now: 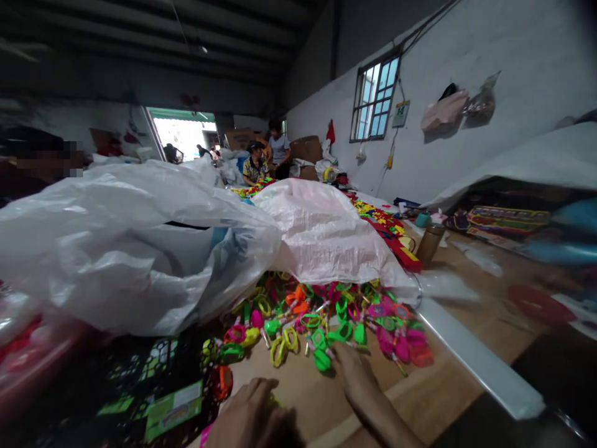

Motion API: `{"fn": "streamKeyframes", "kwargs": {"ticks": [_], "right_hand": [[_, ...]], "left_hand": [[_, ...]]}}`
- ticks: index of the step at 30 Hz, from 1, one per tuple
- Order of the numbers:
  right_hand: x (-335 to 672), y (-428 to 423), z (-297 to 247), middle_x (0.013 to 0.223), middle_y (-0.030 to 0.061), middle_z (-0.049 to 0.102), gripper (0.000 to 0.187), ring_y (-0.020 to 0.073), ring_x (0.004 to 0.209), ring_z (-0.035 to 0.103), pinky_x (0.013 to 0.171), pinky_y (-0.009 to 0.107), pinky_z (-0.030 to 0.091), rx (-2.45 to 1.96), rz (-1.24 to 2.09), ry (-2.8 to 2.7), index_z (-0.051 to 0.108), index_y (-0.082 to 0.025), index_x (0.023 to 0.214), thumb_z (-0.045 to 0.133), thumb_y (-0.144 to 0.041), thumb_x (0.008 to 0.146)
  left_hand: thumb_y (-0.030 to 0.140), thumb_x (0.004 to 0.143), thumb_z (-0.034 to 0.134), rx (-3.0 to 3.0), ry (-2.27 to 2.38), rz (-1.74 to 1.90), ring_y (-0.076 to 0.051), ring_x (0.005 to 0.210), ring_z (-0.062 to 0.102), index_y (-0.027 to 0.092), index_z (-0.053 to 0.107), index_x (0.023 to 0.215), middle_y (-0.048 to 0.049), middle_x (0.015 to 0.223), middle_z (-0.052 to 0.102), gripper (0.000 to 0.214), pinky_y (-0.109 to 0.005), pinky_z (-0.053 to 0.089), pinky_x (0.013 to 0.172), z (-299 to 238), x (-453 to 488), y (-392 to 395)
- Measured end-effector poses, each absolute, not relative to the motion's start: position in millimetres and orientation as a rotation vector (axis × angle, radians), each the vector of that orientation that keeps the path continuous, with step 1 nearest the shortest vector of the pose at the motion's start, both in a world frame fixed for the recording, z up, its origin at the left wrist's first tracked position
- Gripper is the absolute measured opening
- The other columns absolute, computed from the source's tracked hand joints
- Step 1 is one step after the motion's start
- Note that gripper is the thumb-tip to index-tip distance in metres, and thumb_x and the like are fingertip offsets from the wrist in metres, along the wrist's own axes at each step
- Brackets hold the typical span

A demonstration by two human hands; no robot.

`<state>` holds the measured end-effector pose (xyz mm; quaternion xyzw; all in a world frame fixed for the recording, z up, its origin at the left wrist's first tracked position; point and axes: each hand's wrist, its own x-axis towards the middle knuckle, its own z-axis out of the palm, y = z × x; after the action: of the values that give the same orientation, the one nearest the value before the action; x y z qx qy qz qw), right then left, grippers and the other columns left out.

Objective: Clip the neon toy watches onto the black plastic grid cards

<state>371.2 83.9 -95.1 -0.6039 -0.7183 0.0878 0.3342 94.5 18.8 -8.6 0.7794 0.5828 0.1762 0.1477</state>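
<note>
A barred window (375, 99) (brightly daylit) interrupts the pale wall (508, 56).

Two bare hands are appearing: one left hand (247, 414) and one right hand (357, 373). The bright plastic bands (318, 339) are lying in one heap, overlapping too much for an exact count. One brown bottle (430, 244) is standing, and one long white bar (480, 358) is lying near it. One window (375, 99) is showing, and two bags (443, 117) are hanging. Two persons (280, 148) are appearing far behind, one more person (21, 177) at the left.
</note>
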Motion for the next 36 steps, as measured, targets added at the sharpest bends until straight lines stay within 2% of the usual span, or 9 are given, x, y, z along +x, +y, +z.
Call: {"fn": "streamKeyframes", "kwargs": {"ticks": [4,9,14,20,23,27,29,32,36], "right_hand": [[366.6,76.9,-72.2,0.101,0.0095,0.070,0.021,0.0238,0.095,0.063,0.082,0.031,0.044,-1.486,0.353,-1.788,0.066,-0.018,0.106,0.055,-0.012,0.090],[340.7,59.5,-60.0,0.087,0.0019,0.067,0.007,0.0177,0.080,0.060,0.074,0.027,0.045,-1.176,0.823,-1.754,0.066,-0.019,0.095,0.063,-0.021,0.089],[300.6,48.2,-79.6,0.083,-0.0009,0.069,0.012,0.0163,0.077,0.061,0.070,0.024,0.045,-1.087,1.136,-1.695,0.069,-0.019,0.095,0.070,-0.026,0.086],[288.5,48.9,-97.0,0.080,0.0001,0.066,0.006,0.0173,0.073,0.059,0.067,0.024,0.044,-1.162,0.919,-1.831,0.067,-0.021,0.092,0.062,-0.021,0.088],[287.3,45.4,-106.1,0.088,0.0044,0.066,0.025,0.0202,0.081,0.060,0.075,0.028,0.048,-1.010,0.738,-1.929,0.063,-0.020,0.096,0.050,-0.007,0.080],[281.5,41.4,-117.0,0.098,0.0094,0.065,0.046,0.0243,0.095,0.059,0.089,0.035,0.050,-0.835,0.584,-2.049,0.062,-0.018,0.102,0.045,0.001,0.064],[282.2,45.7,-113.6,0.098,0.0093,0.065,0.044,0.0237,0.094,0.059,0.088,0.035,0.050,-0.812,0.612,-2.114,0.062,-0.017,0.100,0.046,0.002,0.065],[296.7,66.0,-89.9,0.092,0.0046,0.065,0.034,0.0195,0.086,0.059,0.082,0.030,0.049,-0.807,0.724,-2.255,0.064,-0.017,0.095,0.051,0.005,0.073],[333.0,106.7,-43.6,0.108,0.0086,0.066,0.024,0.0222,0.102,0.056,0.092,0.034,0.045,-0.914,0.453,-2.404,0.072,-0.018,0.100,0.066,-0.001,0.084]], "left_hand": [[0.039,0.091,0.054,2.265,1.600,0.631,-0.028,0.113,0.070,0.023,0.063,0.136,-0.0132,0.128,0.072,0.048,-0.041,0.056,0.097,-5.6,93.0,13.0],[0.046,0.092,0.056,2.238,1.561,0.615,-0.030,0.119,0.068,0.019,0.053,0.145,-0.0148,0.136,0.068,0.059,-0.044,0.055,0.099,-4.2,92.8,15.5],[0.051,0.092,0.058,2.277,1.545,0.637,-0.030,0.116,0.070,0.021,0.053,0.146,-0.0146,0.133,0.071,0.062,-0.043,0.058,0.094,-5.8,92.8,16.5],[0.046,0.093,0.061,2.319,1.545,0.638,-0.028,0.113,0.072,0.022,0.053,0.146,-0.0132,0.131,0.072,0.059,-0.039,0.060,0.088,-9.3,90.3,13.2],[0.042,0.095,0.059,2.367,1.517,0.610,-0.028,0.120,0.069,0.024,0.045,0.152,-0.0131,0.138,0.068,0.061,-0.039,0.060,0.092,-10.6,90.5,10.6],[0.040,0.092,0.065,2.518,1.449,0.545,-0.029,0.133,0.060,0.026,0.032,0.160,-0.0126,0.157,0.051,0.076,-0.043,0.055,0.104,-10.7,92.1,7.7],[0.035,0.089,0.069,2.594,1.444,0.458,-0.030,0.131,0.061,0.028,0.030,0.160,-0.0116,0.160,0.047,0.081,-0.046,0.055,0.103,-10.8,92.3,7.9],[0.028,0.088,0.068,2.600,1.495,0.393,-0.030,0.125,0.064,0.028,0.037,0.158,-0.0098,0.154,0.055,0.076,-0.045,0.057,0.099,-10.5,90.5,12.8],[0.029,0.089,0.065,2.569,1.559,0.418,-0.031,0.126,0.063,0.026,0.045,0.153,-0.0101,0.153,0.056,0.067,-0.047,0.054,0.103,-6.8,91.3,28.9]]}}
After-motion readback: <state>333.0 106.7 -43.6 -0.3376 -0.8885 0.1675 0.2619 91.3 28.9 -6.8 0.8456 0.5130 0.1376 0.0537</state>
